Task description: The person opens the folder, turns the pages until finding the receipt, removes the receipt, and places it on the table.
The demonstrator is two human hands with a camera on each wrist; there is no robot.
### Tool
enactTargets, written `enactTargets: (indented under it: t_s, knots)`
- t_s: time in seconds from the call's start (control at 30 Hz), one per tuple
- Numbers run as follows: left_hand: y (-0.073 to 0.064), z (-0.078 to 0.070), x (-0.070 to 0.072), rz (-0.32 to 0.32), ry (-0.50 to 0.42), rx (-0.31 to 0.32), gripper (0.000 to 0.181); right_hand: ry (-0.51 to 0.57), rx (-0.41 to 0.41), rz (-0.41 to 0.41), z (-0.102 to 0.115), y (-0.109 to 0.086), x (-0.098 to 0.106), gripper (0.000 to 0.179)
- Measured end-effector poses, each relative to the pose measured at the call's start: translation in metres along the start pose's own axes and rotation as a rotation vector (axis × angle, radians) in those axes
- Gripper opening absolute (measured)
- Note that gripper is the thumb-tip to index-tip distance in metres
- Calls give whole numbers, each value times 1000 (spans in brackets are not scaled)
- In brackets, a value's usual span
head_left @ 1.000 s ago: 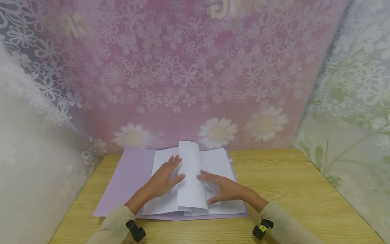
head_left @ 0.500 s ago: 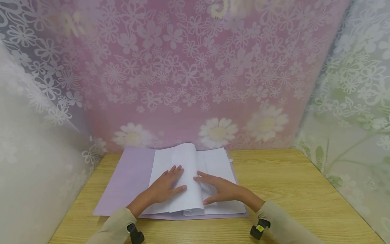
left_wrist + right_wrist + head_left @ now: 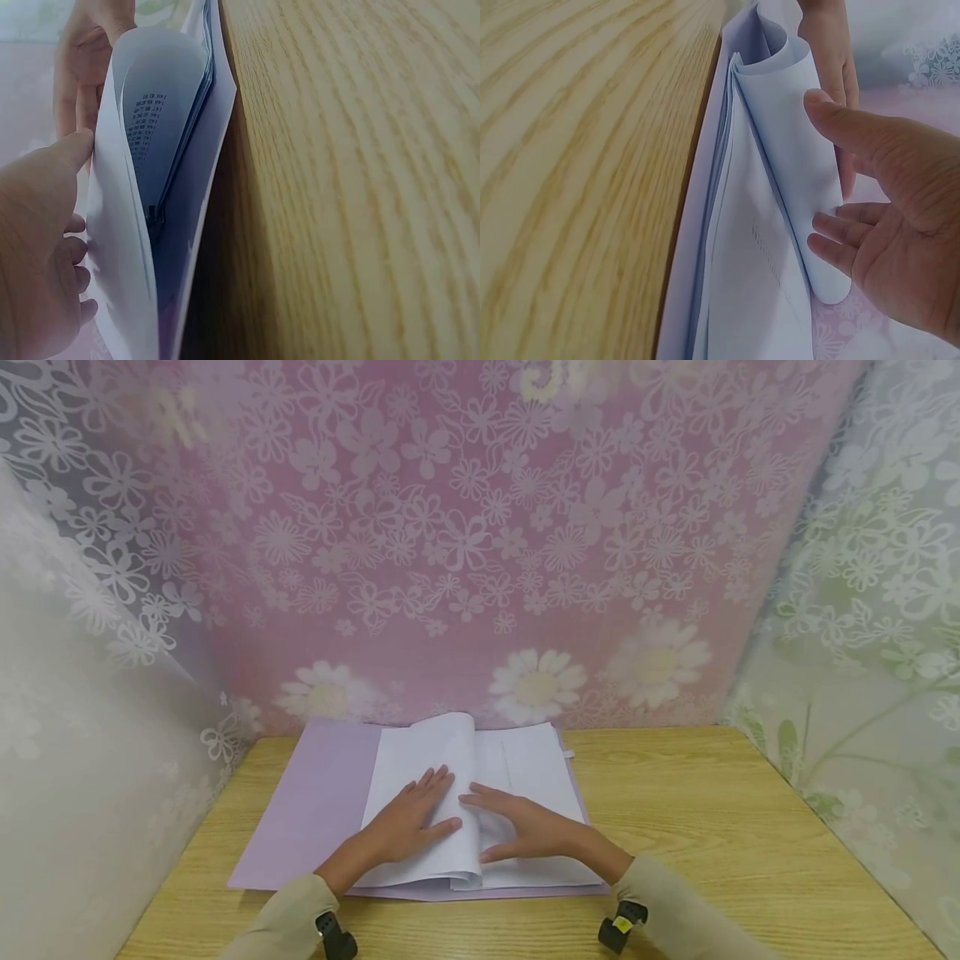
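Only the left wrist view shows print (image 3: 142,131) inside the page (image 3: 116,232); left hand (image 3: 407,825), right hand (image 3: 532,827) spread.

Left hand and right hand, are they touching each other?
Apart. The head view shows a gap, with the curled white page visible between the left hand and the right hand.

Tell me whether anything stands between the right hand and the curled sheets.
Nothing visible does: the right hand is right beside the curled sheets, with no object in between. The left hand rests on the sheets' far side, out of that gap.
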State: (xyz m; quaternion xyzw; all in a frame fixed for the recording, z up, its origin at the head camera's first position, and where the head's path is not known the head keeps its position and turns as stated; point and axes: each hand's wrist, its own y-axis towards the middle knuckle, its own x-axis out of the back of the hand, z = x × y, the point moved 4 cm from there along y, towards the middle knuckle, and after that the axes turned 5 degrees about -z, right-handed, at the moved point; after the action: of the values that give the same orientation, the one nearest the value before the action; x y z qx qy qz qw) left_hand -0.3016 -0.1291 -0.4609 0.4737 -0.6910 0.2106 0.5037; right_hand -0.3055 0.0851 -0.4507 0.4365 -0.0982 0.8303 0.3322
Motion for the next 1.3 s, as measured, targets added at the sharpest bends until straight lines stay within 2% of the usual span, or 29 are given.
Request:
enactTargets:
  t_s: [0.33,0.63,0.93,1.13,1.3]
  knots:
    - [-2,0,-1,-10,31,-1,80,9,23,20,7,8,0,76]
    - [-8,13,-5,23,43,66,83,-51,-31,-5,-5,8,20,73]
    - [-15,26,-13,81,38,141,87,-87,-63,-123,-28,0,46,70]
    - [-18,33,-14,100,44,151,88,-133,-136,-213,-53,-4,61,73]
    - [-21,37,-14,117,43,152,90,-120,-193,-279,-74,-10,73,76]
